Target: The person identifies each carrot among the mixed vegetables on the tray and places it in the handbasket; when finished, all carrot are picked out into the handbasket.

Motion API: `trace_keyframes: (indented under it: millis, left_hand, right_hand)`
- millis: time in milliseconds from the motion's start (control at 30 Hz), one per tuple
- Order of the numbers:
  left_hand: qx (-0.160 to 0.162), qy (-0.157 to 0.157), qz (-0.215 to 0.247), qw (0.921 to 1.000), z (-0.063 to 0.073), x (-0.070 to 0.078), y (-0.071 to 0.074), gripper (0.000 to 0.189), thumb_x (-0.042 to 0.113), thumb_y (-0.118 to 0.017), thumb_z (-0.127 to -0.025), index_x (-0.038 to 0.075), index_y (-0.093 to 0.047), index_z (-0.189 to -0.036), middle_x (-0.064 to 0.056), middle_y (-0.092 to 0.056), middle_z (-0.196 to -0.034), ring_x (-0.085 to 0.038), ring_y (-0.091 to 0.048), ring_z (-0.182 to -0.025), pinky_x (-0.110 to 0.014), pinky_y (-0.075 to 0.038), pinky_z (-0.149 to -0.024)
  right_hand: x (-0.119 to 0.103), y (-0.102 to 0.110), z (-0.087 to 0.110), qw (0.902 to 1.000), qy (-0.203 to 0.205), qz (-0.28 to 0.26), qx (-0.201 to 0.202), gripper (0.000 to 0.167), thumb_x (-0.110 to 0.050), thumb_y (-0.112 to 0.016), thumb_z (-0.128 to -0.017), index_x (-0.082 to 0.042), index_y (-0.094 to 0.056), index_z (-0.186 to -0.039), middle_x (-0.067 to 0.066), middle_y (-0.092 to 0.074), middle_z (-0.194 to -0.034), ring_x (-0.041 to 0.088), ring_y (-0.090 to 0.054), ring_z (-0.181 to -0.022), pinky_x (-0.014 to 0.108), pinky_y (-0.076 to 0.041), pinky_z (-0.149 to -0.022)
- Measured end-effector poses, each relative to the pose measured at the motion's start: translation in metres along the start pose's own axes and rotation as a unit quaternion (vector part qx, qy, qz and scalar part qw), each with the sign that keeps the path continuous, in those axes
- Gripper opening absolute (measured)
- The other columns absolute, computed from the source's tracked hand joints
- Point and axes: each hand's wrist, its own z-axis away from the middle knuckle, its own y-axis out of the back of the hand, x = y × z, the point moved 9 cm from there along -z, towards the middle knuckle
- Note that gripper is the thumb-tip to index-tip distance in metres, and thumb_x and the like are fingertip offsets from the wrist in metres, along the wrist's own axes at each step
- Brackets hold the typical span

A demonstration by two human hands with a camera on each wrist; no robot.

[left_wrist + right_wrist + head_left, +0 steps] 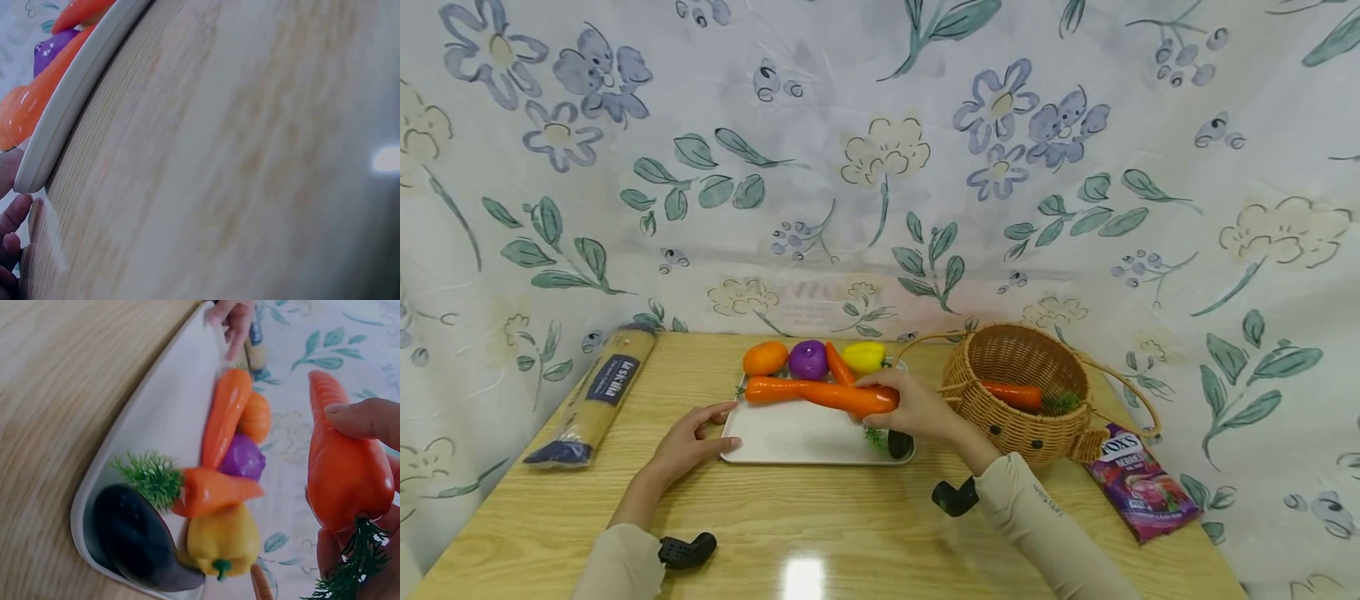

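My right hand grips a carrot by its thick end, thumb on top. Green leaves hang from that end in the right wrist view. In the head view this carrot overlaps the white tray. My left hand holds the tray's left end, thumb at the rim and fingers beside it. On the tray lie a second carrot, a leafy carrot, an orange pumpkin, a purple onion-like vegetable, a yellow bell pepper and a dark eggplant.
Right of the tray stands a wicker basket with a leafy carrot inside. A purple candy bag lies beside it. A pack of spaghetti lies at the table's left, and a floral cloth hangs behind.
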Motion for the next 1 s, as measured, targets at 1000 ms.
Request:
trace_keyframes:
  millis: [1000]
  left_hand:
    - [-0.001, -0.005, 0.001, 1.0000, 0.002, 0.004, -0.002, 0.067, 0.027, -0.076, -0.087, 0.005, -0.050, -0.144, -0.020, -0.056, -0.124, -0.019, -0.039, -0.083, -0.031, -0.032, -0.070]
  right_hand:
    - [-0.012, 0.069, 0.024, 0.9970, 0.030, 0.071, 0.010, 0.048, -0.012, -0.080, -0.079, -0.020, -0.068, -0.126, 0.000, -0.065, -0.121, 0.019, -0.055, -0.095, 0.036, -0.043, -0.082]
